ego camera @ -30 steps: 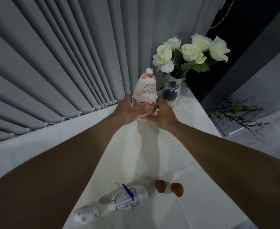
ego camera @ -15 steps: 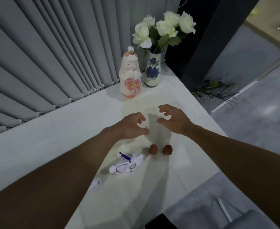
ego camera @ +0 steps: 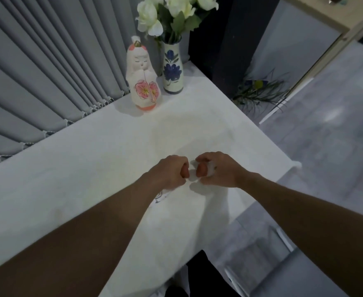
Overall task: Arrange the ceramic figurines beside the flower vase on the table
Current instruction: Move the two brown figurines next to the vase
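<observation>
Both hands have dropped toward the near right part of the worktop (ego camera: 90,168) since half a second ago, when they hovered spread above it, and each is now curled over one of the two small brown pieces that lay there. At the left hand (ego camera: 168,171) the grip is pressed together with a brown piece (ego camera: 184,172) showing between thumb and fingers; just behind its wrist a sliver of the white lying figurine (ego camera: 162,195) pokes out, the rest hidden under the forearm. Beside it, nearly touching, the right hand (ego camera: 217,170) pinches the second brown piece (ego camera: 201,172), with something white visible between its fingers that I cannot identify. Well apart from both hands, at the far corner, the pink-flowered ceramic figurine (ego camera: 143,78) stands upright just beside the blue-patterned flower vase (ego camera: 172,67), which holds white roses (ego camera: 172,11). Grey vertical blinds (ego camera: 47,71) hang behind the worktop.
</observation>
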{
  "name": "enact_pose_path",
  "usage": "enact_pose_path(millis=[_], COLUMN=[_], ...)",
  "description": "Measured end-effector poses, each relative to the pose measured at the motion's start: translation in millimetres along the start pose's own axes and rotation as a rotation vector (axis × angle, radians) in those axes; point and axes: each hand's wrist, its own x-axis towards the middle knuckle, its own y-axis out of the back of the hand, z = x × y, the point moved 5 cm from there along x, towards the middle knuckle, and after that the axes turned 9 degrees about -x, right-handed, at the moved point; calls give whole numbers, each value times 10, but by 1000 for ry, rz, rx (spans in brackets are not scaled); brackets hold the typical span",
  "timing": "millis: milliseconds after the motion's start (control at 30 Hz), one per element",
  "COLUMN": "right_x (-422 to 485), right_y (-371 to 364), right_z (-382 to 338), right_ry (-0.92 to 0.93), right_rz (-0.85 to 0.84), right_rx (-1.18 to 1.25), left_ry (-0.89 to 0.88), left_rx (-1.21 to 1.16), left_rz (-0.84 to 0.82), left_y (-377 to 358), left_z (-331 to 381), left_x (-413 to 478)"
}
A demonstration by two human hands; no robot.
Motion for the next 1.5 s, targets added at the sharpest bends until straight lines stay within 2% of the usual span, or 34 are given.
enact_pose_path(millis=[133, 300, 500, 567, 733, 967, 1233, 1367, 1500], right_x=[75, 219, 627, 787, 1220, 1722, 1819, 1807, 1827], right_y=[-52, 76, 270, 350, 516, 668, 662, 613, 576], right_z=[48, 126, 204, 183, 124, 104, 80, 122, 116], right_ry=[65, 8, -49, -60, -41, -14, 59, 51, 48], right_rz=[60, 148, 216, 244, 334, 380, 462, 488, 493], right_rx=[-19, 119, 272, 307, 327, 329, 262, 275, 267], left_ry=[9, -41, 8, 6, 37, 36, 28, 77, 96], left_rx=[-26, -103, -344, -487, -648, -655, -640, -678, -621], left_rz=[69, 196, 451, 505, 634, 705, 670, 654, 667], left_y=[18, 207, 601, 708, 863, 949, 992, 968, 1004], left_z=[-37, -61, -156, -158, -210, -228, -180, -201, -170], left_x=[59, 205, 474, 577, 863, 1265, 1406, 1382, 1395])
